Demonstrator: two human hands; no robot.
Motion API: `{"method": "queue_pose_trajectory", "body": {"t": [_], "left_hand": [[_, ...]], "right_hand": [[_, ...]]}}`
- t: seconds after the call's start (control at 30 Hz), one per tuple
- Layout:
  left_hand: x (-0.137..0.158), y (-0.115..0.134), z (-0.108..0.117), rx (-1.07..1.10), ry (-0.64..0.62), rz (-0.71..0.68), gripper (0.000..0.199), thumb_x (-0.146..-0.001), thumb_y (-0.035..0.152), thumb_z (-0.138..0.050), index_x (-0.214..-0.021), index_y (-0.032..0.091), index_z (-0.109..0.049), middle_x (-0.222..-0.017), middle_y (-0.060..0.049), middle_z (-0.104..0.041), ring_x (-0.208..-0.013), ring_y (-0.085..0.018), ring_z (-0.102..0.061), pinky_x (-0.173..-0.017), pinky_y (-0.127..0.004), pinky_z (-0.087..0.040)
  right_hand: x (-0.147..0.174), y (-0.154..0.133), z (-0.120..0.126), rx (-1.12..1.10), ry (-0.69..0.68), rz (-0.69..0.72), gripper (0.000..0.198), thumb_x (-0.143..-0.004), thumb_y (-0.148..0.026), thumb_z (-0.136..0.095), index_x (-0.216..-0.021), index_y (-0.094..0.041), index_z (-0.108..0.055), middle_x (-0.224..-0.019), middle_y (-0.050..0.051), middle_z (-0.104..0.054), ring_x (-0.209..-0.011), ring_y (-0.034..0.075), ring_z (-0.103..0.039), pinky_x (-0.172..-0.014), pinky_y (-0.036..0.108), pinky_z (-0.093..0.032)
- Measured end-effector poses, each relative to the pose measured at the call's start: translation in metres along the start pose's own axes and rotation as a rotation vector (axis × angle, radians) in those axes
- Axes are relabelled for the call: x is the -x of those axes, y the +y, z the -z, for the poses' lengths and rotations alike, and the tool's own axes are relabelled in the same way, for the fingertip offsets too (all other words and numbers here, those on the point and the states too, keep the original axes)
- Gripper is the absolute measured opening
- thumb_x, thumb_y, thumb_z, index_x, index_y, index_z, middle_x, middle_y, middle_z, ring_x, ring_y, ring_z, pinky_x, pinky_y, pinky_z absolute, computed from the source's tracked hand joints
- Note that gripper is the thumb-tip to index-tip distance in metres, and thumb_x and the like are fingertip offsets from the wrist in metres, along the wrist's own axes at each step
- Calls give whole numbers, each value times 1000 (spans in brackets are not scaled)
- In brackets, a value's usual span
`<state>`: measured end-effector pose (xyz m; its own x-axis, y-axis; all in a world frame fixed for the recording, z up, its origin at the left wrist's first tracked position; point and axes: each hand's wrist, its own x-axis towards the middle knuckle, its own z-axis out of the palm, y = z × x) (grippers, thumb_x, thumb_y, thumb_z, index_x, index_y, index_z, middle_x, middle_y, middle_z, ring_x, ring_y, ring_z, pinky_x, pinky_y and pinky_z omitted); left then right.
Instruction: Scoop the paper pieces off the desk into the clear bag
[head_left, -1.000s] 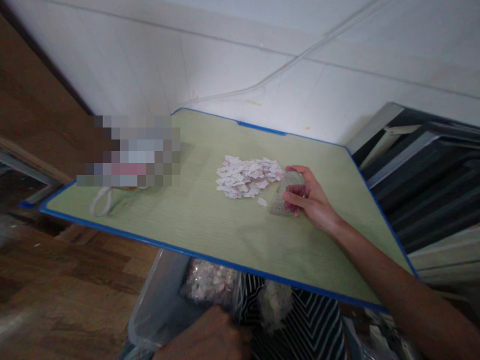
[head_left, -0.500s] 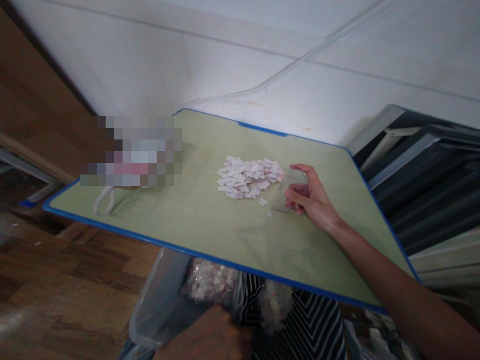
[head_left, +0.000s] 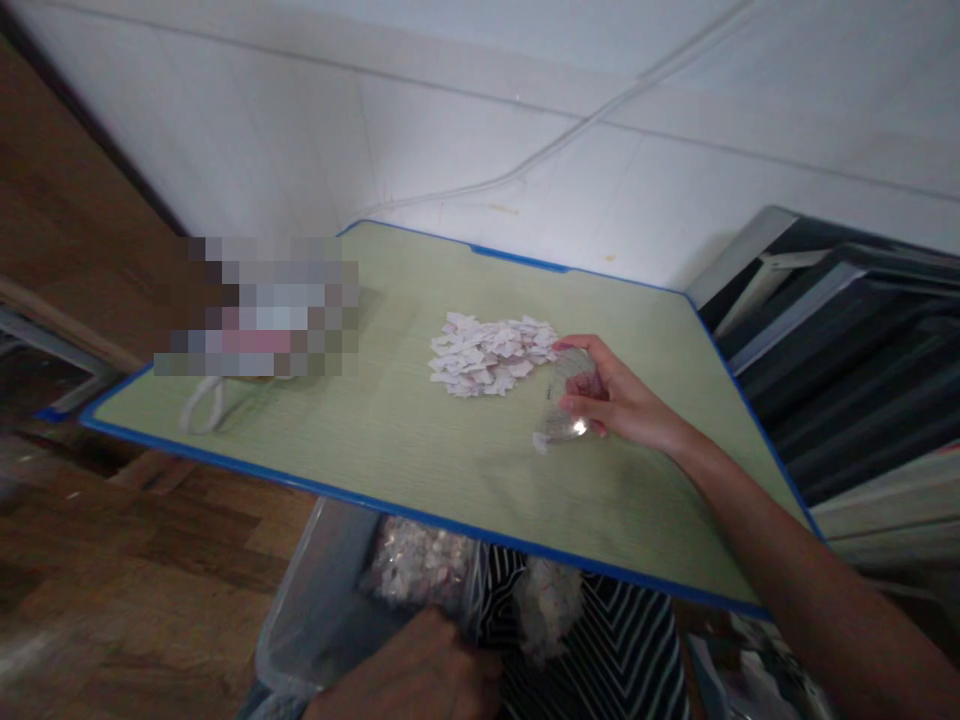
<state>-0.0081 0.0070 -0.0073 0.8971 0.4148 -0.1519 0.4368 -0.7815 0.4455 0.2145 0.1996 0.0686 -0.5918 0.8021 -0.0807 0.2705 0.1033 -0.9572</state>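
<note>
My right hand (head_left: 600, 390) is closed around a see-through, tapered container, which looks like a clear plastic cup (head_left: 562, 400). It is tilted low over the table at the right edge of a heap of torn white paper scraps (head_left: 487, 355). One loose scrap (head_left: 540, 440) shows by the cup's lower left end. Down at the bottom edge, my left hand (head_left: 427, 660) is dark and blurred, near a translucent plastic bin (head_left: 300, 600). Its fingers are hidden. In the bin lies a mass of small pale pieces (head_left: 424, 560), seemingly under shiny clear plastic.
The green tabletop (head_left: 360, 430) has a blue rim. A pixelated item with a white strap loop (head_left: 202, 405) occupies its left side. A whitish, scrap-filled bundle (head_left: 551, 605) rests on my striped lap. Dark flat panels (head_left: 862, 350) lean at the right, beside the white wall (head_left: 450, 120).
My right hand has shifted slightly left and turned the cup a little, at the heap's right edge. The loose scrap now shows at the cup's lower left end.
</note>
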Motion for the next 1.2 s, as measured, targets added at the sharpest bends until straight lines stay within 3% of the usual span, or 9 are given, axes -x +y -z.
{"method": "queue_pose_trajectory", "body": {"t": [0.2, 0.43, 0.67, 0.9, 1.03, 1.2], "left_hand": [[0, 3, 2, 4, -16, 37, 16, -85, 13, -67, -71, 17, -61, -73, 2, -65, -54, -13, -58, -45, -27, -37], [2, 4, -3, 10, -56, 74, 17, -84, 14, -70, -71, 16, -60, -76, 3, -67, -55, -14, -59, -42, -32, -31], [1, 2, -1, 22, -22, 37, 20, -85, 15, -68, -68, 16, -59, -70, 3, -65, -49, -12, -55, -39, -30, -29], [2, 3, 1, 36, 33, 32, 22, -90, 10, -59, -69, 16, -58, -69, 1, -64, -50, -11, -55, -44, -24, -35], [1, 3, -2, 28, -16, 41, 22, -90, 13, -61, -69, 16, -58, -72, 1, -65, -50, -12, -54, -41, -26, -30], [2, 3, -9, 33, -47, 75, 19, -90, 18, -62, -71, 17, -58, -74, 2, -65, -50, -13, -52, -40, -32, -24]], "right_hand": [[9, -3, 2, 3, -304, -67, 58, -83, -22, -63, -130, -22, -28, -61, -10, -45, -42, 3, -40, -34, 12, -30], [17, -12, -10, 20, -577, -38, 50, -83, -15, -61, -126, -17, -35, -62, -10, -38, -48, 3, -36, -42, 13, -29], [19, -14, -13, -9, -665, -101, 53, -83, -17, -62, -128, -17, -34, -64, -10, -38, -50, 4, -37, -44, 15, -30], [18, -14, -10, -35, -780, -132, 54, -81, -20, -65, -127, -17, -37, -62, -11, -42, -45, 2, -39, -41, 13, -30], [17, -9, -9, -141, -654, -124, 59, -78, -25, -68, -127, -19, -36, -61, -10, -49, -41, 3, -43, -37, 12, -34], [7, -1, -8, -173, -117, -16, 63, -77, -33, -70, -125, -25, -30, -60, -10, -49, -46, 6, -50, -36, 13, -33]]}}
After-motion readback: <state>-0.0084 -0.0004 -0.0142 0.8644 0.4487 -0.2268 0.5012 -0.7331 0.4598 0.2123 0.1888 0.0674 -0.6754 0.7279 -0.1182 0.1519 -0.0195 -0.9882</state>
